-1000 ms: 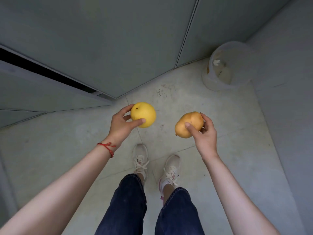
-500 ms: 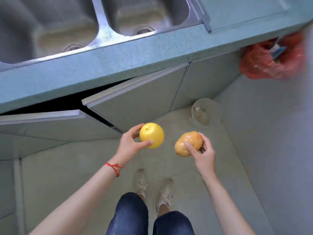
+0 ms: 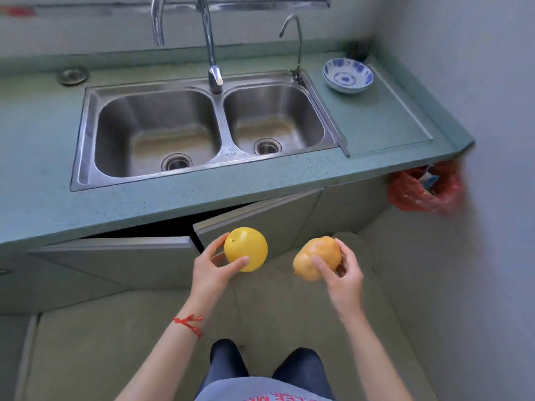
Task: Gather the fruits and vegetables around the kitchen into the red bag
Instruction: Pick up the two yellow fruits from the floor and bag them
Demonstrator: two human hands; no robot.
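My left hand (image 3: 212, 269) grips a round yellow fruit (image 3: 246, 248) in front of the cabinet doors. My right hand (image 3: 343, 274) holds a brownish-orange fruit (image 3: 317, 257) beside it, a little to the right. The red bag (image 3: 424, 188) hangs under the right end of the counter, against the wall, to the upper right of both hands. Something blue and white shows in its mouth.
A green counter (image 3: 260, 180) carries a steel double sink (image 3: 202, 128) with a tall tap (image 3: 212, 68). A blue-patterned bowl (image 3: 347, 75) stands at the back right. The cabinet door (image 3: 254, 224) below the sink stands ajar. A wall closes the right side.
The view has lifted from the floor to the counter and sink, and the red bag has come into sight. Both hands keep hold of their fruits, close together.
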